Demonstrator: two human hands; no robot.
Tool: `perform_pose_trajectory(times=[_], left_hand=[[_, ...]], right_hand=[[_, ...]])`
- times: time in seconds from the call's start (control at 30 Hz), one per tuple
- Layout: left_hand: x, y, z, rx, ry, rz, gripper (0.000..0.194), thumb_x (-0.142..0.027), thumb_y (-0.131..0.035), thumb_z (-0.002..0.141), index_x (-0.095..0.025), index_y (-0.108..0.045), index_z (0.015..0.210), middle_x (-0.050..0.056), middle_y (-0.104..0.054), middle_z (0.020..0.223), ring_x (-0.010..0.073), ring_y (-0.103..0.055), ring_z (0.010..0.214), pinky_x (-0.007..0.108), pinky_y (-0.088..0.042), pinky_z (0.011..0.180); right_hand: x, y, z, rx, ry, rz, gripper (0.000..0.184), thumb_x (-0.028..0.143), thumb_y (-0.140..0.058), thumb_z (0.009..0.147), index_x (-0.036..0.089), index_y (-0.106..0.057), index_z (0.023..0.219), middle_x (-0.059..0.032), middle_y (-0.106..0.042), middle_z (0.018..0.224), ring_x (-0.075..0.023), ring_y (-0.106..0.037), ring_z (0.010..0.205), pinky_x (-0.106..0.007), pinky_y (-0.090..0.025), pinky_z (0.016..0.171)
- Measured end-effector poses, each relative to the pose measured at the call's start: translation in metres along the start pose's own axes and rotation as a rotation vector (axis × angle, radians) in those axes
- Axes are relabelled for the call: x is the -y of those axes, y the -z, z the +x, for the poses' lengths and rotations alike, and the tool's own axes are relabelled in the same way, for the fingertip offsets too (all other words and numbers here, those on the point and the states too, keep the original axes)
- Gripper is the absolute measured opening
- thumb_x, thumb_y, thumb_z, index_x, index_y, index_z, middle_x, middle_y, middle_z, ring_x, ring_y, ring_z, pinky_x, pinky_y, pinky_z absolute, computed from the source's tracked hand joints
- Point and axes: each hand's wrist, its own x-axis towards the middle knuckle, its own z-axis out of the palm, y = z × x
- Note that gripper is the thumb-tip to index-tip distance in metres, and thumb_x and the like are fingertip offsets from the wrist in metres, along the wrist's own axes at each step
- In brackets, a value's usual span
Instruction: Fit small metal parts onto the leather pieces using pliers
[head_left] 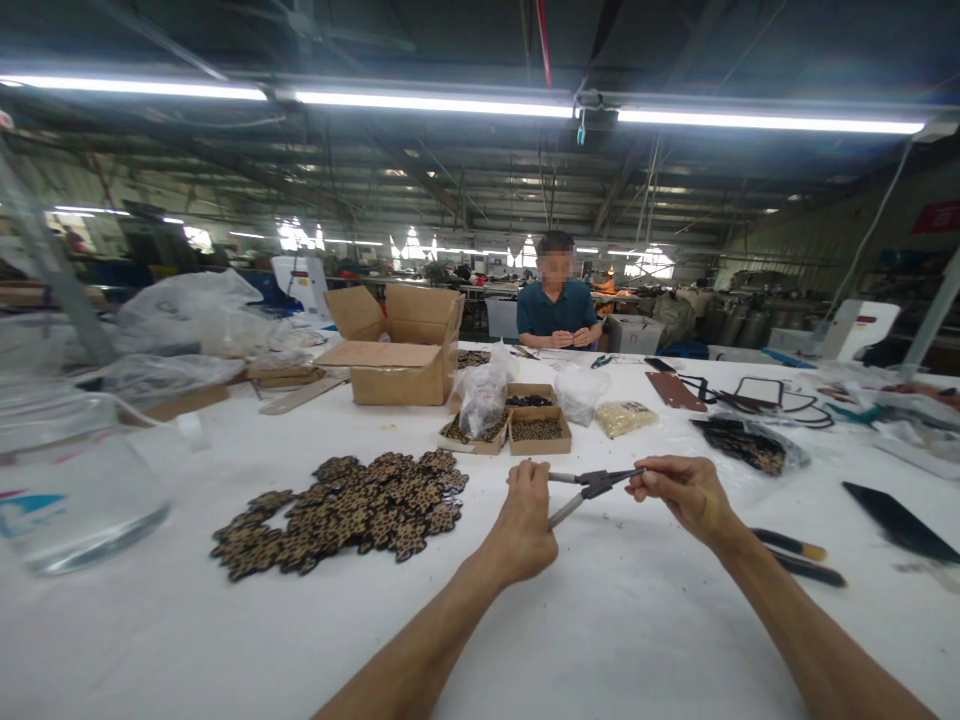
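My left hand [525, 530] is closed around the grey handles of a pair of long-nosed pliers [598, 484], whose jaws point right. At the jaw tips, my right hand [690, 490] is pinched closed; whatever lies between its fingers is too small to make out. Left of my hands spreads a pile of leopard-patterned pieces [360, 510] with dark edges. Beyond the pliers stands a small cardboard box of brass-coloured bits [538, 430]. Partly behind my right forearm lies a tool with black and yellow handles [795, 545].
An open carton [397, 385] and clear plastic bags [480, 395] stand farther back. A bag of pale bits [626, 418] lies right of the small boxes. Across the table sits a person [556, 305] with hands together. A large clear jug [75, 490] is at left, a black flat piece [896, 520] at right.
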Motion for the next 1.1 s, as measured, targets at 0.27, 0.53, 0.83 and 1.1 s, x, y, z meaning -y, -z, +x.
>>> perform_pose_trajectory(times=[0.27, 0.53, 0.83, 1.1], left_hand=[[0.001, -0.013, -0.001, -0.11, -0.013, 0.061, 0.083, 0.004, -0.053, 0.055, -0.014, -0.039, 0.135, 0.015, -0.045, 0.126, 0.0283, -0.043, 0.12, 0.044, -0.043, 0.105], [0.002, -0.018, -0.001, -0.142, -0.014, 0.024, 0.091, -0.001, -0.056, 0.051, -0.012, -0.035, 0.139, 0.018, -0.04, 0.13, 0.0327, -0.036, 0.127, 0.049, -0.037, 0.113], [0.004, -0.022, -0.001, -0.107, 0.012, 0.111, 0.106, -0.005, -0.058, 0.048, -0.003, -0.023, 0.148, 0.026, -0.028, 0.148, 0.0415, -0.016, 0.147, 0.057, -0.02, 0.123], [0.008, -0.025, -0.002, 0.018, 0.08, 0.099, 0.113, -0.006, -0.058, 0.05, 0.0, -0.013, 0.153, 0.028, -0.011, 0.161, 0.0395, 0.007, 0.155, 0.053, -0.017, 0.126]], right_hand=[[0.001, -0.001, 0.0, -0.012, 0.01, 0.01, 0.027, 0.027, -0.086, 0.078, 0.015, -0.081, 0.102, -0.0141, -0.08, 0.085, -0.0268, -0.076, 0.072, -0.045, -0.062, 0.073], [-0.004, 0.002, 0.001, -0.04, 0.012, -0.028, 0.031, 0.031, -0.088, 0.076, 0.016, -0.081, 0.102, -0.0136, -0.08, 0.084, -0.0283, -0.076, 0.072, -0.047, -0.063, 0.073], [-0.009, 0.002, -0.001, -0.038, 0.002, -0.061, 0.029, 0.03, -0.087, 0.077, 0.015, -0.08, 0.102, -0.0143, -0.08, 0.084, -0.029, -0.076, 0.074, -0.047, -0.063, 0.073], [-0.007, -0.001, -0.002, -0.032, 0.018, -0.041, 0.028, 0.028, -0.087, 0.077, 0.016, -0.08, 0.101, -0.0142, -0.08, 0.085, -0.028, -0.076, 0.073, -0.046, -0.063, 0.074]])
